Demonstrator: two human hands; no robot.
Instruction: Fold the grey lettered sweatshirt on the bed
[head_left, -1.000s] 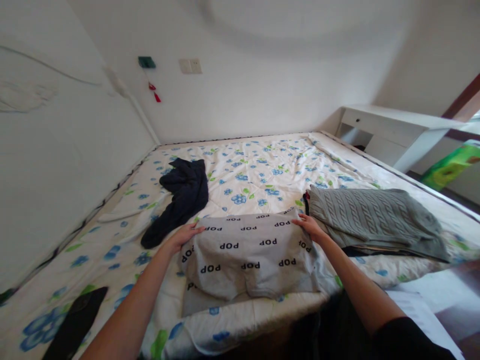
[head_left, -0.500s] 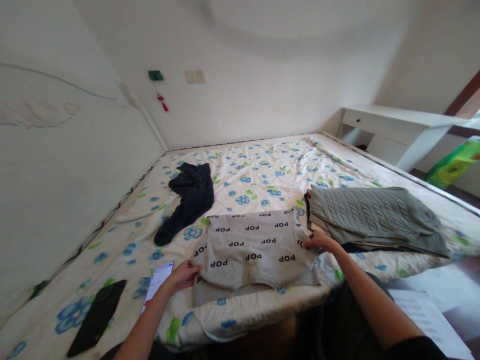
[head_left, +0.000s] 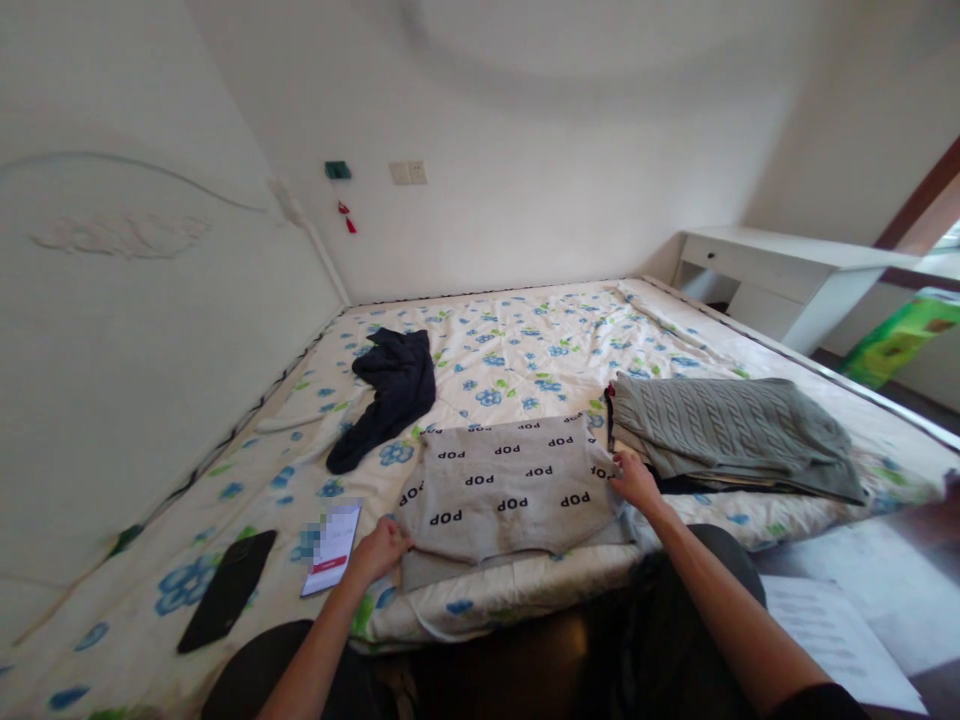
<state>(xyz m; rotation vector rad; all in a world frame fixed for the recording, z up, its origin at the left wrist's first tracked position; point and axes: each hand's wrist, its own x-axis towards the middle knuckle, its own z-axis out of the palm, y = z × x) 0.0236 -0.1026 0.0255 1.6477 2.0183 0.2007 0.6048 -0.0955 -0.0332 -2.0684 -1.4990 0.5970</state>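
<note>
A grey shirt (head_left: 491,500) printed with black "POP" lettering lies folded near the bed's front edge, its print upside down to me. My left hand (head_left: 381,548) has its fingers closed at the shirt's lower left edge. On the opposite side my right hand (head_left: 636,482) pinches the shirt's right edge around the sleeve. Just beyond that hand rests a folded stack of clothes with a grey-green cable-knit sweater (head_left: 739,428) on top. A dark navy garment (head_left: 394,390) lies crumpled on the bed behind and left of the shirt.
The bed has a blue-flowered sheet (head_left: 525,340). A lit phone (head_left: 341,550) and a black phone-like slab (head_left: 227,592) lie to my left. Printed paper (head_left: 832,635) is at lower right. A white desk (head_left: 787,260) and a green package (head_left: 900,335) stand beyond the bed's right side.
The view has shifted a little. Both hands stay at the shirt's sides, the left a bit lower on its edge. The shirt keeps nearly the same shape.
</note>
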